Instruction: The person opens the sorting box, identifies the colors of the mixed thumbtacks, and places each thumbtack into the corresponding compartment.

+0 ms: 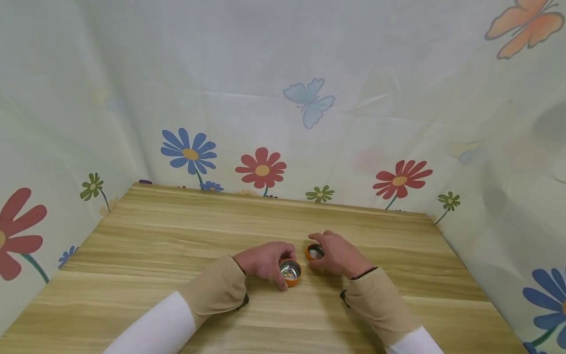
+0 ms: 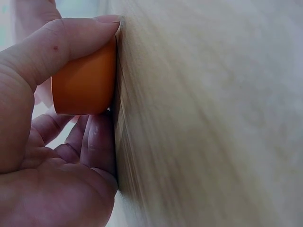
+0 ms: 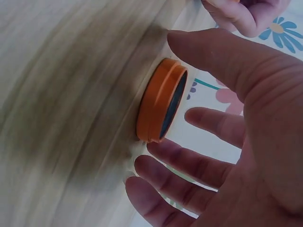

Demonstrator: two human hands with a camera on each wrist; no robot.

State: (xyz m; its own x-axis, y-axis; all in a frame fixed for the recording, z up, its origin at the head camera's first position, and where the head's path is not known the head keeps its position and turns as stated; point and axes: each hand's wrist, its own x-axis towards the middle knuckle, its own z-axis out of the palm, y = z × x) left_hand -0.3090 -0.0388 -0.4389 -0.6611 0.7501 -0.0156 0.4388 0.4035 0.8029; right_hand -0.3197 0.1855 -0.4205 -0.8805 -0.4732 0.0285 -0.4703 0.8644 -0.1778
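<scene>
A small round orange tin (image 1: 290,282) with a shiny inside stands upright on the wooden table, and a few tiny round pieces (image 1: 288,274) lie in it. My left hand (image 1: 267,260) holds the tin's side between thumb and fingers; in the left wrist view the thumb (image 2: 71,40) lies along the orange wall (image 2: 85,85). Just to the right and a little farther back lies an orange lid (image 1: 308,252), its dark-rimmed hollow side up. Around the lid, my right hand (image 1: 337,254) has its fingers spread; in the right wrist view the thumb stays apart from the lid (image 3: 154,101).
The wooden table (image 1: 177,231) runs back to a pale cloth wall (image 1: 230,113) printed with flowers and butterflies. Similar cloth hangs along the left and right sides. Both forearms reach in from the front edge.
</scene>
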